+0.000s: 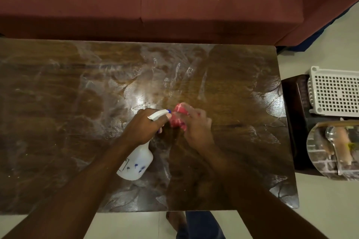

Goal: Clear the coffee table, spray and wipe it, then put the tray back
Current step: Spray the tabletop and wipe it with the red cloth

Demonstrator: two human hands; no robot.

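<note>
Two hands are held close together, not touching, over the middle of the coffee table [58, 122]. A white spray bottle [138, 163] is gripped at its trigger head by the left hand [144, 126], nozzle aimed at the red cloth [179, 116]. That cloth is held bunched by the right hand [196, 128]; whether it touches the wood cannot be told.

- Tabletop: no objects seen on it. Wet whitish streaks are spread over most of it.
- Clearing is judged done; spraying and wiping are under way.
- A round tray [318, 153], with a spoon [332, 141] on it, is parked off the table on a dark side stool [299, 103] to the right, beside a white perforated basket [334, 95].
- The tray's return is not yet made.
</note>
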